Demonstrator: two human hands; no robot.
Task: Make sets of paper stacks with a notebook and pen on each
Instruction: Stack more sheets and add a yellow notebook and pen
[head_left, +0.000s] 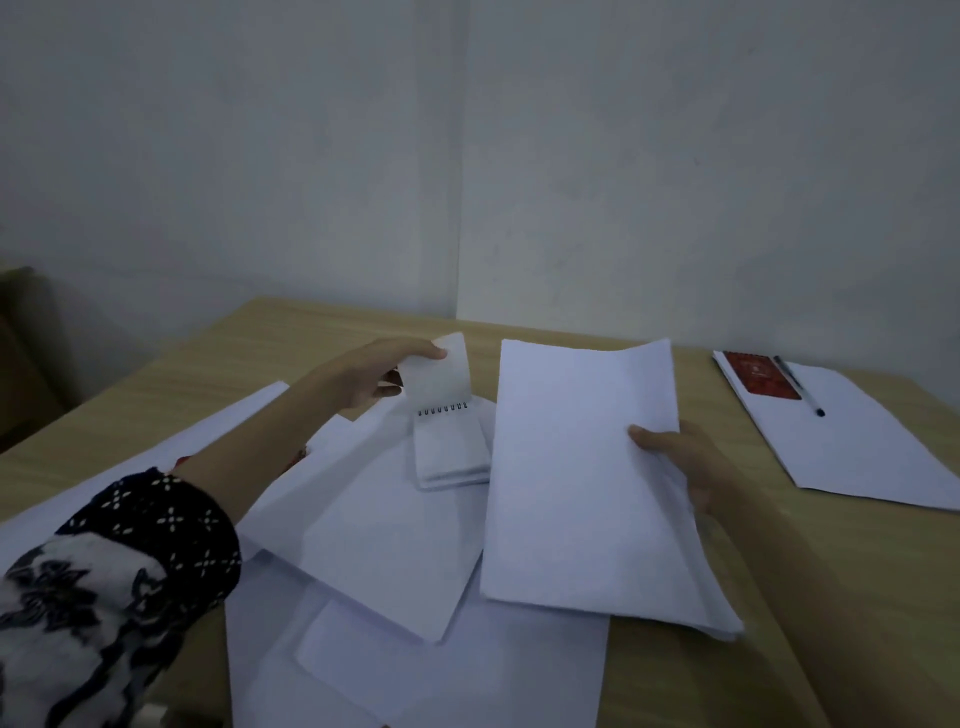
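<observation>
White sheets of paper (395, 545) lie spread over the wooden table (322, 332), some on top of others. The left hand (384, 374) pinches the flipped-up cover of a small spiral notebook (449, 447), which sits on the loose sheets near the middle. The right hand (675, 457) holds a thick paper stack (582, 478) by its right edge, thumb on top, with the far end lifted a bit off the table. Far to the right, one set looks done: a red notebook (759, 375) and a pen (800, 387) lie on a neat pile of paper (862, 441). The person seems to be making the next set. To do it well, the stack should be laid down flat with its edges even, apart from the messy sheets. Then the small notebook should be closed first, so its pages do not bend, and set on top. A pen still has to go on it, but no second pen can be seen. The red cover has a small pale mark, but it is too blurry to read.
</observation>
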